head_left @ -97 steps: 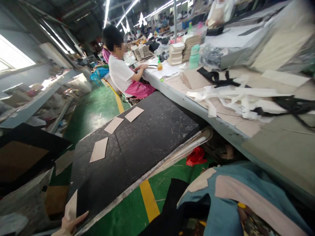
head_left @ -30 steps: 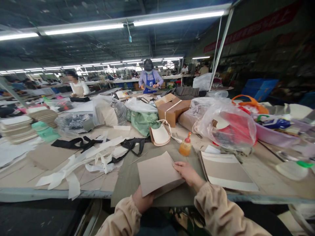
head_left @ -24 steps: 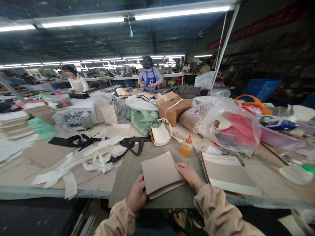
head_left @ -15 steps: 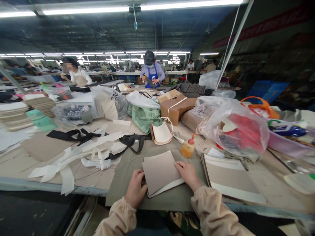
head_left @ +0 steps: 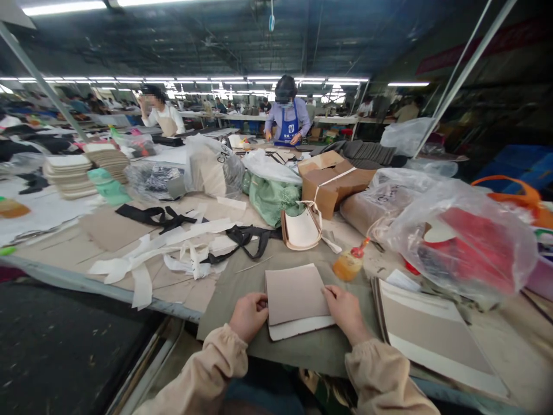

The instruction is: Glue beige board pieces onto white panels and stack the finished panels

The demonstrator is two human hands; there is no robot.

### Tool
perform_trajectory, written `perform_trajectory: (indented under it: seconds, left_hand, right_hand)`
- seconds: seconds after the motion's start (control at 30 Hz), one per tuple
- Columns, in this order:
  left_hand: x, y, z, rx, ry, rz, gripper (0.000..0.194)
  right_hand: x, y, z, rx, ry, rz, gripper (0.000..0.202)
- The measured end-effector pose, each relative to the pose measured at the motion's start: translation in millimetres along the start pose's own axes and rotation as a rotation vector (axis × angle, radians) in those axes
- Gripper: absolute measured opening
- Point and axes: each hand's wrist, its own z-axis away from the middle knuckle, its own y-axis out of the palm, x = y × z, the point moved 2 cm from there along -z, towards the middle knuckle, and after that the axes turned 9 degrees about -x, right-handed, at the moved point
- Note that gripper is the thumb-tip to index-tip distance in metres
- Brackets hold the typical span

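Note:
Both hands hold a brown sheet (head_left: 294, 293) by its sides, over a white-edged piece (head_left: 301, 328) that shows below it. My left hand (head_left: 250, 315) pinches the left edge, fingers closed. On the right edge, my right hand (head_left: 345, 311) has its thumb and fingers closed. Under them lies a grey-green mat (head_left: 233, 294). A jar of orange liquid with a red top (head_left: 348, 263) stands just beyond my right hand. To the right is a stack of brown and white sheets (head_left: 432, 328).
Black straps (head_left: 248, 242) and white strips (head_left: 142, 282) lie at the left. Behind are a green bag (head_left: 274, 199), a cardboard box (head_left: 332, 184) and a clear bag with red contents (head_left: 466, 242). A person in a blue apron (head_left: 290, 124) stands across the table.
The view has shifted, so the table scene sits differently. The brown sheet now lies straighter over the white-edged piece, with both hands still at its sides. The person opposite has lowered their hands.

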Motion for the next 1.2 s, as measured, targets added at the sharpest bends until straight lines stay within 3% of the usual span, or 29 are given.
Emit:
perform_trajectory:
  seconds: [0.3, 0.53, 0.77, 1.0, 1.2]
  left_hand:
    - [-6.5, -0.3, 1.6, -0.08, -0.004, -0.073, 0.018]
    - [-6.0, 2.8, -4.5, -0.051, -0.068, -0.176, 0.011]
    - [-14.9, -4.0, -5.1, 0.004, -0.078, -0.259, 0.011]
    - [-14.2, -10.3, -12.6, 0.07, -0.039, -0.338, 0.013]
    - [-16.1, -1.5, -4.7, -0.013, 0.027, -0.434, 0.013]
  right_hand:
    - [2.6, -1.7, -6.3, 0.048, -0.039, 0.072, 0.024]
    - [2.3, -3.2, -10.9, 0.056, 0.029, 0.063, 0.022]
    - [4.8, -11.3, -28.5, 0.168, 0.039, 0.059, 0.022]
    - [4.2, -16.4, 5.1, 0.208, 0.093, 0.03, 0.021]
    - [0.2, -13.6, 29.7, 0.131, 0.181, -0.008, 0.018]
